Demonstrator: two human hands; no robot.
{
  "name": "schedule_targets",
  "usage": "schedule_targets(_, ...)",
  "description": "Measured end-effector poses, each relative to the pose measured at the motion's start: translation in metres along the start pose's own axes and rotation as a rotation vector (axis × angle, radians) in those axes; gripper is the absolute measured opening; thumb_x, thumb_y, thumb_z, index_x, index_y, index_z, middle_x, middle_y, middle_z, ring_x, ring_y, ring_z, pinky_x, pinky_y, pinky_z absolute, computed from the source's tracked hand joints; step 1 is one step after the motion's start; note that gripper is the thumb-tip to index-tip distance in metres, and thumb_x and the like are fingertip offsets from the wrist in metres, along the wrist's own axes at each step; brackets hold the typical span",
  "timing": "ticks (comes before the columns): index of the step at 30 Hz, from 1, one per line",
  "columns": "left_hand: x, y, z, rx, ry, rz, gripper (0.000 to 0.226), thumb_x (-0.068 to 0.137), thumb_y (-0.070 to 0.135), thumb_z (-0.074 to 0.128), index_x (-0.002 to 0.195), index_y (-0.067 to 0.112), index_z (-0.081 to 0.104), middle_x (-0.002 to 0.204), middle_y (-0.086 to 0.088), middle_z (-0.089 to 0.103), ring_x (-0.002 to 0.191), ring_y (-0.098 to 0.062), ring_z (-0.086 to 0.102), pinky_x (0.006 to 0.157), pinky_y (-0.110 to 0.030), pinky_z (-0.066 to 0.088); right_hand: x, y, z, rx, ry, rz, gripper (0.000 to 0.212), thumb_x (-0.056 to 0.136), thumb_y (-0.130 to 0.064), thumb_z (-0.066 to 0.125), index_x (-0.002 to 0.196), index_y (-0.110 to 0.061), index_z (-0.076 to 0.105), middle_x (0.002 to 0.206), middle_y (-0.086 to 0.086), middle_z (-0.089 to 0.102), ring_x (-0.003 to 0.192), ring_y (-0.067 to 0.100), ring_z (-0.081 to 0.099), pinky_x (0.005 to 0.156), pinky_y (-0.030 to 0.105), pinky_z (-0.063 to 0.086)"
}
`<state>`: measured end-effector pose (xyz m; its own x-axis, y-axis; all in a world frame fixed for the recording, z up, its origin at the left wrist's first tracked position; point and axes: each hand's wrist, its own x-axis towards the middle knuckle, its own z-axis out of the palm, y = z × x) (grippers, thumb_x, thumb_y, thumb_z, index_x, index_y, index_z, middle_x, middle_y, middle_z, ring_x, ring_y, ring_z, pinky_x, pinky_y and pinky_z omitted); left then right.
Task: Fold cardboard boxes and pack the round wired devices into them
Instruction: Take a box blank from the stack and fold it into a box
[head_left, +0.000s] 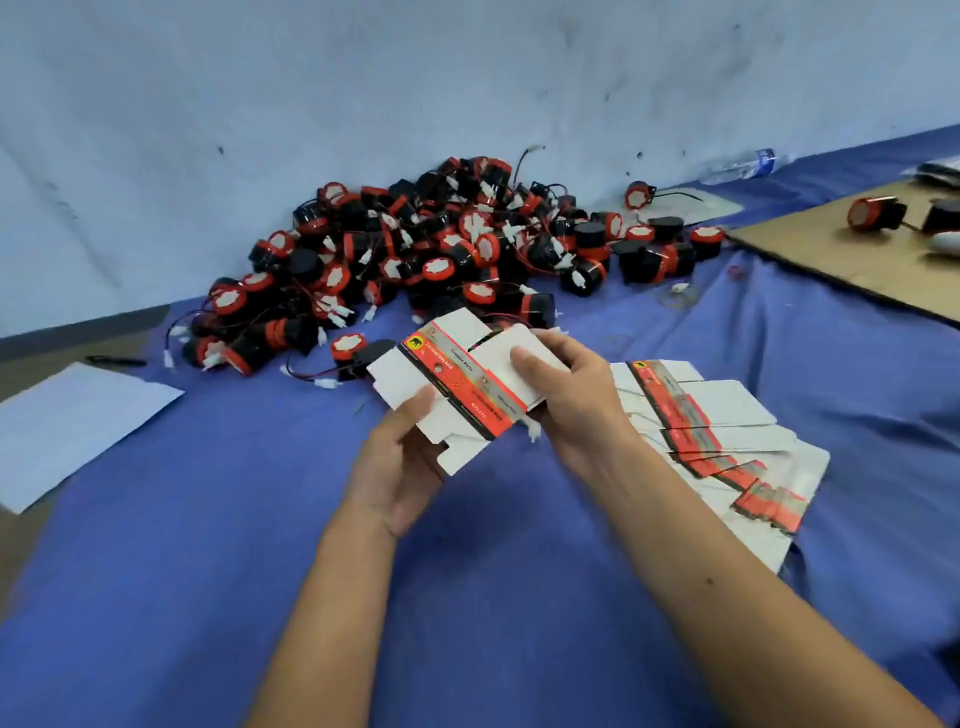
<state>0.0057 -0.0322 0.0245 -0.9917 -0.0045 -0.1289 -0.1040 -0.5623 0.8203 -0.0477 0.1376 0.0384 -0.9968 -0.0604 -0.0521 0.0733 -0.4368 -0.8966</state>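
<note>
A flat white cardboard box blank (457, 384) with a red and grey printed band is held above the blue cloth. My left hand (400, 457) grips its lower left part, thumb on top. My right hand (566, 400) grips its right flap, thumb pressed on the white panel. A fanned stack of more flat box blanks (727, 436) lies on the cloth to the right of my right hand. Behind the box, a large pile of round black and red wired devices (431, 260) lies against the wall.
A blue cloth (260, 519) covers the floor. A white sheet of paper (72, 426) and a black pen (117, 360) lie at the left. A brown cardboard sheet (852, 265) with a few devices lies at the right. A plastic bottle (748, 163) lies by the wall.
</note>
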Motion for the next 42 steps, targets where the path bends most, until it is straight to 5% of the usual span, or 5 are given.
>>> schedule_targets(5, -0.011, 0.011, -0.047, -0.069, -0.078, 0.068, 0.084, 0.050, 0.027, 0.102, 0.121, 0.005, 0.064, 0.109, -0.010, 0.076, 0.092, -0.024, 0.075, 0.072, -0.035, 0.062, 0.008, 0.041, 0.030, -0.021, 0.033, 0.025, 0.016, 0.090, -0.007, 0.075, 0.104, -0.013, 0.070, 0.095, 0.007, 0.074, 0.082, 0.022, 0.068, 0.071, 0.035, 0.057)
schedule_targets(10, 0.009, 0.003, -0.047, 0.140, 0.087, 0.132, 0.018, 0.083, 0.003, 0.070, 0.099, 0.010, 0.077, 0.103, -0.012, 0.079, 0.091, -0.026, 0.076, 0.070, -0.036, 0.063, 0.021, 0.048, 0.018, -0.221, 0.074, -0.067, 0.023, 0.090, -0.015, 0.077, 0.109, -0.023, 0.067, 0.110, 0.004, 0.072, 0.091, 0.019, 0.074, 0.077, 0.036, 0.061)
schedule_targets(16, 0.016, -0.011, -0.043, 0.526, 0.241, 0.441, 0.033, 0.089, -0.006, 0.073, 0.097, 0.026, 0.077, 0.094, 0.004, 0.081, 0.085, -0.012, 0.077, 0.067, -0.031, 0.060, 0.009, 0.054, 0.020, -1.156, 0.138, -0.634, 0.052, 0.078, -0.047, 0.083, 0.122, -0.026, 0.066, 0.130, 0.002, 0.045, 0.124, 0.023, 0.037, 0.102, 0.030, 0.034)
schedule_targets(32, 0.014, -0.004, -0.058, 0.725, 0.391, 0.598, 0.047, 0.063, 0.003, 0.071, 0.099, 0.033, 0.074, 0.091, 0.013, 0.079, 0.083, -0.006, 0.075, 0.065, -0.036, 0.063, -0.005, 0.054, 0.031, -0.766, -0.371, -0.405, 0.039, 0.092, -0.049, 0.068, 0.079, -0.012, 0.066, 0.074, 0.007, 0.061, 0.068, 0.028, 0.050, 0.065, 0.053, 0.047)
schedule_targets(42, 0.000, -0.010, -0.038, 0.280, -0.487, 0.014, 0.123, 0.070, 0.041, 0.094, 0.164, 0.020, 0.018, 0.133, -0.002, 0.064, 0.127, -0.019, 0.059, 0.111, -0.034, 0.046, -0.011, 0.042, 0.037, -0.245, -0.323, -0.183, 0.090, 0.088, -0.069, 0.050, 0.084, 0.020, 0.059, 0.081, 0.046, 0.057, 0.074, 0.034, 0.052, 0.071, 0.045, 0.041)
